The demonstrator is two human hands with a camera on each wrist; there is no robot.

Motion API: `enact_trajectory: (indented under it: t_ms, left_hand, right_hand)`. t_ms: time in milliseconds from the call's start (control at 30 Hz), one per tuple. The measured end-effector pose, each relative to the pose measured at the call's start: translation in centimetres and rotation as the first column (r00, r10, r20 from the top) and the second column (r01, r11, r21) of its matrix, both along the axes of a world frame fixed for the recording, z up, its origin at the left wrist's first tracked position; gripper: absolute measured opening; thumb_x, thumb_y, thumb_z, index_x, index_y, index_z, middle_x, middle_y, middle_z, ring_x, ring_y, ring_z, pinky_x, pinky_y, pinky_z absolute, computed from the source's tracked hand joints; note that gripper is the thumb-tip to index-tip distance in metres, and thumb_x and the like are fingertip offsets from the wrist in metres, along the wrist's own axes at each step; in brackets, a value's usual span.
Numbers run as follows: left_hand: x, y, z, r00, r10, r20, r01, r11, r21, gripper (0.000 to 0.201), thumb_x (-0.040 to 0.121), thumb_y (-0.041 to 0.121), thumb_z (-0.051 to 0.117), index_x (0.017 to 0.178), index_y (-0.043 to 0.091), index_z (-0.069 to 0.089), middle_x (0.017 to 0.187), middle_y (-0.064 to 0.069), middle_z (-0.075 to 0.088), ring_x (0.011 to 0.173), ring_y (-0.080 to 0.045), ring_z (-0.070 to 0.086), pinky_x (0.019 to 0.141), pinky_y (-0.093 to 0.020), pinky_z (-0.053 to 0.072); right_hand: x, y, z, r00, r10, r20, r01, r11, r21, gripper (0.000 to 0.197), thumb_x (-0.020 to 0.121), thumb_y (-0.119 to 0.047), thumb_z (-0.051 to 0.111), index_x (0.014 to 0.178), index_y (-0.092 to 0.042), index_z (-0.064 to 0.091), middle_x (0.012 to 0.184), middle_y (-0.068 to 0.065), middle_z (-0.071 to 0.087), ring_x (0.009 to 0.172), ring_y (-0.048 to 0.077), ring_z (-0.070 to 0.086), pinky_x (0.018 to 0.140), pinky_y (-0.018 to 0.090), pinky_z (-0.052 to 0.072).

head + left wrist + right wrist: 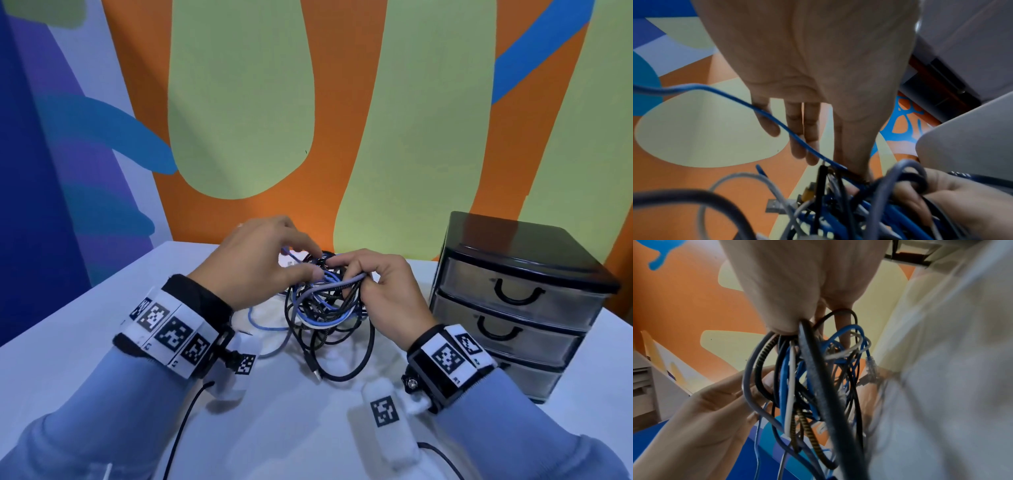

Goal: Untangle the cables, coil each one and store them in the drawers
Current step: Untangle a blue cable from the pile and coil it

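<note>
A tangle of cables, blue, grey, white and black, sits on the white table, partly lifted between both hands. My left hand pinches a blue cable with thumb and forefinger at the top of the knot; its other fingers stay straight. My right hand curls round several strands from the right, a grey cable among them. In the right wrist view the strands hang from the right hand. A black drawer unit stands to the right with three drawers, all closed.
A black cable end with a plug trails toward me on the table. A light blue loop lies left of the knot. A painted wall stands right behind the table. Thin black leads run from my wrist cameras.
</note>
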State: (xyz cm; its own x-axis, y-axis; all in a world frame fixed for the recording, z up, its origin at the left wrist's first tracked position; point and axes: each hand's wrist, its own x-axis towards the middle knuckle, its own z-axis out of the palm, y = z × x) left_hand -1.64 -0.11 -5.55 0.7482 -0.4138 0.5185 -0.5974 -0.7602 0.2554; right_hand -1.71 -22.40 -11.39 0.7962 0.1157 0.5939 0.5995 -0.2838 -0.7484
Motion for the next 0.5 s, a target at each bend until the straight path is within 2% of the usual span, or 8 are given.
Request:
enact_trajectory:
  t_ms: [100,167,233,267,300,333,400,500]
  left_hand:
    - [-0.3,-0.9,-0.4,0.997,-0.076,-0.004,0.076,0.997,0.018,0.015,0.084,0.054,0.082,0.097,0.047,0.081,0.086,0.012,0.052,0.081,-0.008,0.053,0.072,-0.041,0.044]
    - [-0.4,-1.4,-0.7,0.995,-0.099,-0.015,0.1,0.994,0.038,0.012,0.084,0.051,0.084,0.094,0.046,0.082,0.084,0.009,0.048,0.08,-0.008,0.049,0.072,-0.038,0.035]
    - [-0.3,-1.5,-1.0,0.993,-0.118,-0.008,0.118,0.993,0.005,0.011,0.085,0.051,0.082,0.093,0.045,0.082,0.083,0.008,0.049,0.08,-0.01,0.05,0.074,-0.039,0.036]
    - [-0.2,-1.5,-1.1,0.991,-0.131,-0.006,0.13,0.99,-0.055,0.009,0.086,0.048,0.08,0.093,0.042,0.083,0.083,0.008,0.052,0.08,-0.009,0.052,0.074,-0.04,0.039]
    - [-0.1,-1.5,-1.1,0.989,-0.148,-0.014,0.145,0.981,-0.129,0.006,0.088,0.041,0.079,0.093,0.038,0.083,0.083,0.008,0.055,0.08,-0.008,0.053,0.073,-0.038,0.04]
    - [-0.1,-1.5,-1.0,0.985,-0.171,-0.025,0.163,0.967,-0.196,0.005,0.091,0.032,0.08,0.092,0.034,0.084,0.083,0.008,0.059,0.079,-0.008,0.054,0.073,-0.036,0.041]
    - [0.1,-1.5,-1.0,0.978,-0.204,-0.052,0.18,0.939,-0.291,0.012,0.096,0.019,0.077,0.091,0.027,0.084,0.083,0.007,0.068,0.078,-0.009,0.059,0.072,-0.029,0.043]
    - [0.0,-1.5,-0.7,0.963,-0.243,-0.117,0.171,0.885,-0.433,0.014,0.101,0.017,0.071,0.092,0.016,0.082,0.083,0.002,0.077,0.075,-0.008,0.066,0.069,-0.021,0.048]
  right_hand:
    - [-0.4,0.1,0.3,1.0,-0.013,0.002,0.013,1.0,0.004,0.049,0.069,0.029,0.035,0.063,-0.008,0.066,0.109,0.001,0.076,0.108,0.003,0.066,0.088,0.011,0.044]
    - [-0.6,0.2,0.5,1.0,-0.006,0.004,0.005,0.999,0.031,0.054,0.069,0.028,0.036,0.069,-0.015,0.069,0.113,-0.003,0.074,0.115,0.005,0.064,0.091,0.014,0.046]
    - [-0.9,0.3,0.8,1.0,-0.014,0.002,0.014,0.998,0.057,0.053,0.08,0.024,0.043,0.085,-0.023,0.068,0.116,-0.01,0.069,0.118,0.007,0.063,0.083,0.028,0.054]
    - [-1.0,0.3,0.9,1.0,-0.028,-0.014,0.029,0.997,0.077,0.048,0.087,0.018,0.048,0.094,-0.026,0.066,0.116,-0.013,0.067,0.114,0.007,0.065,0.075,0.037,0.056]
    - [-1.0,0.3,1.0,0.998,-0.05,-0.033,0.053,0.994,0.099,0.04,0.093,0.01,0.055,0.101,-0.028,0.063,0.115,-0.014,0.066,0.108,0.007,0.067,0.069,0.041,0.056]
    - [-0.9,0.3,1.1,0.996,-0.079,-0.051,0.085,0.989,0.123,0.033,0.095,0.002,0.06,0.104,-0.029,0.061,0.114,-0.012,0.065,0.102,0.007,0.069,0.065,0.04,0.056]
    - [-0.9,0.2,1.3,0.991,-0.105,-0.086,0.119,0.976,0.182,0.025,0.095,-0.005,0.066,0.106,-0.027,0.061,0.112,-0.003,0.068,0.094,0.012,0.07,0.068,0.035,0.054]
    - [-1.1,0.2,2.1,0.984,-0.022,-0.174,0.081,0.937,0.339,0.016,0.098,-0.002,0.06,0.105,-0.015,0.065,0.102,0.012,0.075,0.089,0.017,0.072,0.073,0.029,0.057]
